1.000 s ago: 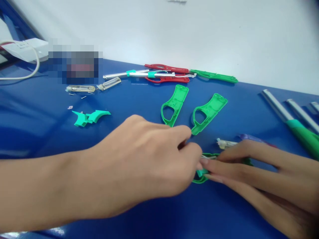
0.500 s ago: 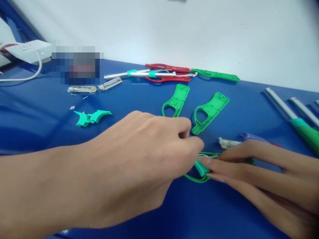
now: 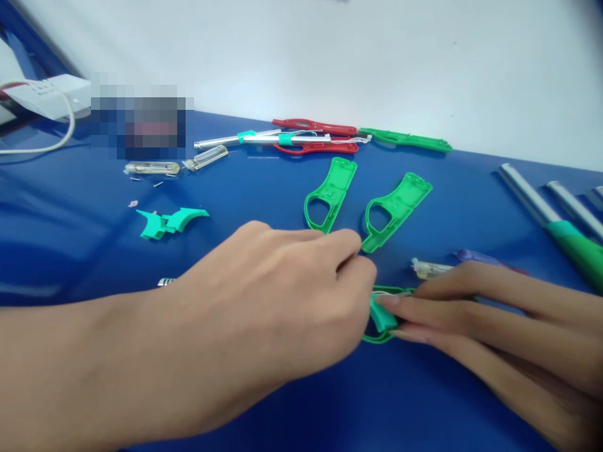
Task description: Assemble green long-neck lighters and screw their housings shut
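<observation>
Item under inspection: a green shell (image 3: 377, 339) on the blue table (image 3: 282, 420), between the hands and mostly covered by them. A teal trigger (image 3: 385, 319) sits within its loop; a thin white wire (image 3: 394, 293) runs along the upper edge.

Right hand (image 3: 499, 314): narrow, fingertips holding the shell and bearing on the trigger. Left hand (image 3: 301, 295): curled, knuckles up, at the loop end; its fingertips are hidden, so I cannot tell whether it grips anything.

Handling, as judged: light, stiff moulded plastic, smooth enough to skid on the glossy table. The thin loop would flex or crack if squeezed hard. The trigger looks liable to shift, and the wire is the frail part. Sound hold: the thick handle walls, one finger steadying the trigger, wire left unpinched.

Nearby: a clear tank (image 3: 429, 270) just beyond the right hand. Farther off: two open green halves (image 3: 342, 179) (image 3: 406, 201). Left side: spare teal triggers (image 3: 186, 218). Rear: metal tubes (image 3: 306, 140) by red shells (image 3: 325, 128).
</observation>
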The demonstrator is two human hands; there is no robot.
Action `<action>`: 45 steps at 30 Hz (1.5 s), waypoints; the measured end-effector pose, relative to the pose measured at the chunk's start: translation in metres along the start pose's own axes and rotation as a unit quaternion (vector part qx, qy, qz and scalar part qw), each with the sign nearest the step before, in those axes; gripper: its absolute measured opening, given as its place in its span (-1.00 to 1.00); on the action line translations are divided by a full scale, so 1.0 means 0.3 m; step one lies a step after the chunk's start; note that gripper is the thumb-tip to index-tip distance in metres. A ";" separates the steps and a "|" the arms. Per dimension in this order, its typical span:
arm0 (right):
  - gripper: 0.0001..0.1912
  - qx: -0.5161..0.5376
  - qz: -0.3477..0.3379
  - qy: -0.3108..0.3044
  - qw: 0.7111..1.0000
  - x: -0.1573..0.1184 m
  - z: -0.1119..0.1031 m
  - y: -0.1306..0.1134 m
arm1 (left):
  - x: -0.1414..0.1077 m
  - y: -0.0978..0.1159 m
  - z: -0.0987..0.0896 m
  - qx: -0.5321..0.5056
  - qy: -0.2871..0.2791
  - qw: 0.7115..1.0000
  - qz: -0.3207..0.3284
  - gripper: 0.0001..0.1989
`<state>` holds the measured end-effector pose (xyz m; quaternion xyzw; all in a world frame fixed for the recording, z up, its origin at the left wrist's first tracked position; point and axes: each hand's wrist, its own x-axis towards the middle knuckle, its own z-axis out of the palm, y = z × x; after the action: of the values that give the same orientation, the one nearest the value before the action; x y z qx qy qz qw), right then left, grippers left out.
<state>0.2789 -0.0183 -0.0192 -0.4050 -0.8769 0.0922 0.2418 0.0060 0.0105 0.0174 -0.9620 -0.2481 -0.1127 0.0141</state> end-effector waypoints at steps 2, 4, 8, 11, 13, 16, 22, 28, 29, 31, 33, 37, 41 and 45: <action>-0.70 0.003 -0.008 0.007 1.000 -0.009 0.003 0.006 | -0.003 0.000 0.003 -0.004 -0.001 1.000 0.000 -0.83; -0.74 -0.004 -0.016 0.004 1.000 -0.019 0.006 0.010 | -0.004 0.001 0.005 -0.004 0.000 1.000 -0.003 -0.84; -0.67 -0.018 -0.007 0.020 1.000 -0.029 0.006 0.002 | -0.005 0.002 0.004 0.002 -0.002 1.000 -0.009 -0.84; -0.66 -0.022 -0.006 0.031 0.999 -0.024 0.004 -0.011 | -0.005 -0.002 0.003 0.002 -0.002 1.000 -0.009 -0.85; -0.71 -0.024 -0.009 0.025 0.999 -0.016 0.001 -0.020 | -0.005 -0.006 0.004 -0.001 -0.001 1.000 -0.005 -0.84; -0.76 -0.029 -0.017 0.014 0.999 -0.002 -0.003 -0.030 | -0.006 -0.012 0.006 -0.002 -0.002 1.000 -0.007 -0.85; -0.79 -0.036 -0.021 0.001 0.999 0.011 -0.003 -0.038 | -0.004 -0.012 0.002 -0.010 -0.010 1.000 -0.016 -0.78; -0.77 -0.047 -0.026 -0.004 0.999 0.007 -0.006 -0.037 | 0.005 -0.014 -0.004 -0.015 -0.011 1.000 -0.019 -0.71; -0.77 -0.055 -0.028 -0.007 0.998 0.010 -0.006 -0.038 | 0.005 -0.014 -0.003 -0.016 -0.011 1.000 -0.020 -0.70; -0.78 -0.064 -0.035 -0.009 0.997 0.016 -0.005 -0.037 | 0.003 -0.015 0.002 -0.017 -0.003 1.000 -0.021 -0.65; -0.80 -0.062 -0.052 0.001 0.997 0.020 -0.003 -0.034 | -0.002 -0.016 0.012 -0.019 0.011 1.000 -0.020 -0.59; -0.82 -0.052 -0.066 0.018 0.996 0.019 0.004 -0.027 | -0.012 -0.013 0.031 -0.019 0.022 0.999 -0.024 -0.55; -0.83 -0.044 -0.065 0.023 0.997 0.017 0.005 -0.028 | -0.006 -0.015 0.022 -0.023 0.011 0.999 -0.022 -0.56; -0.82 -0.040 -0.058 0.013 0.997 0.008 0.001 -0.025 | 0.004 -0.023 0.004 -0.037 -0.011 0.999 -0.020 -0.62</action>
<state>0.2723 -0.0214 -0.0157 -0.3644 -0.8986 0.0375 0.2417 0.0038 0.0172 0.0163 -0.9578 -0.2634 -0.1116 -0.0266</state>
